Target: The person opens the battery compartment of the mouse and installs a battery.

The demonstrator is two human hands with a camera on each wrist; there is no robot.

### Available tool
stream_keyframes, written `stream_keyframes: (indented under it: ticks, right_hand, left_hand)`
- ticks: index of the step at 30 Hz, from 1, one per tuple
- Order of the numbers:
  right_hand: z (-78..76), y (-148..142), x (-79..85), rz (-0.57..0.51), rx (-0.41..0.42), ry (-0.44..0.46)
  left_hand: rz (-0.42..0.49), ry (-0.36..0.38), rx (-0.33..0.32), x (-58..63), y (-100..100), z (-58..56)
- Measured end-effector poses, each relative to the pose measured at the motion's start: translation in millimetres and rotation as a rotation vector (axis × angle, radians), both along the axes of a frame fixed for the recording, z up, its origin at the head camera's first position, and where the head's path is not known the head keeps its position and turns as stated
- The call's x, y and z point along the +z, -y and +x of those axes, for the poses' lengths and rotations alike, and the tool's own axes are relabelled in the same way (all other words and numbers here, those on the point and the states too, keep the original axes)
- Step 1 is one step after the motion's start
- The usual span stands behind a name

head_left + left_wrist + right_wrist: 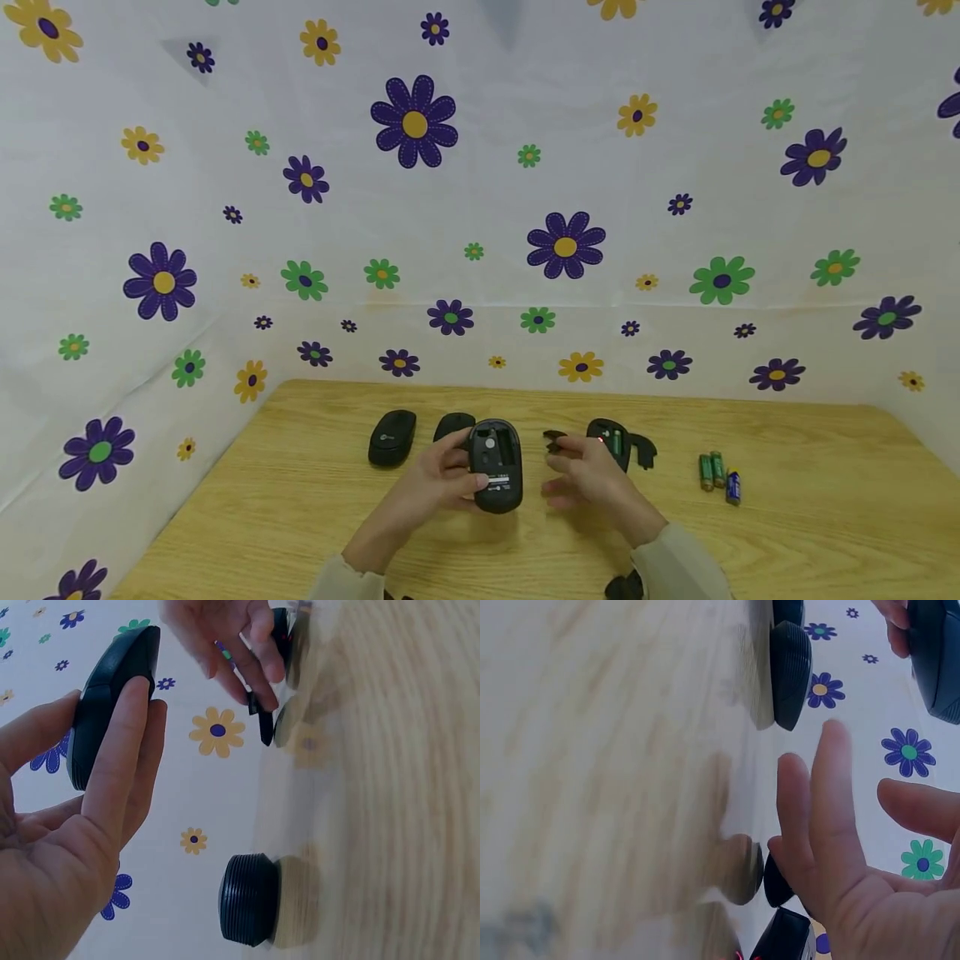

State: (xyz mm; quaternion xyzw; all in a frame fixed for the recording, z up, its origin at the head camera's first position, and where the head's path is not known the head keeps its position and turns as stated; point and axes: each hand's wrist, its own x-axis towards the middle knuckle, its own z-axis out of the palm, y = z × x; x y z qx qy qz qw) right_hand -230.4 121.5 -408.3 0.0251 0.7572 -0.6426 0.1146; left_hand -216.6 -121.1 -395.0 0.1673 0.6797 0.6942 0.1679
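Observation:
My left hand [435,477] grips a black computer mouse [504,493], its underside turned toward me and its battery compartment uncovered and empty. Thumb and fingers hold it by the sides, above the table. My right hand [592,479] is to the right of that mouse, fingers spread and fairly straight, with nothing seen in its grasp. Close by its fingertips is a small black battery cover [553,435]; whether they touch is hard to tell. Partly hidden behind this hand lies another upturned mouse [597,428], a green battery [617,442] visible in it. A second black cover [644,451] lies beside it.
Two more black mice, one at the left [392,438] and one partly behind my left hand [454,423], sit on the wooden table [285,500]. Two green batteries [706,472] and a blue battery [733,488] lie at the right. A dark object [622,587] shows near my right sleeve.

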Motion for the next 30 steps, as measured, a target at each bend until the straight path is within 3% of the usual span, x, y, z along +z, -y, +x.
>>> stream_keyframes:
  ticks: [14,23,30]
  right_hand:
    - [3.2,-11.2,5.4,-0.029,0.009,-0.021]
    - [9.9,-37.4,15.6,-0.015,0.047,-0.084]
    - [10.8,-56.9,17.9,-0.035,0.051,-0.076]
  left_hand:
    - [0.001,-0.006,-0.006,1.1,2.0,-0.8]
    - [-0.008,0.011,-0.019,2.0,-1.7,0.9]
    - [-0.004,0.013,-0.022,1.2,-3.8,2.7]
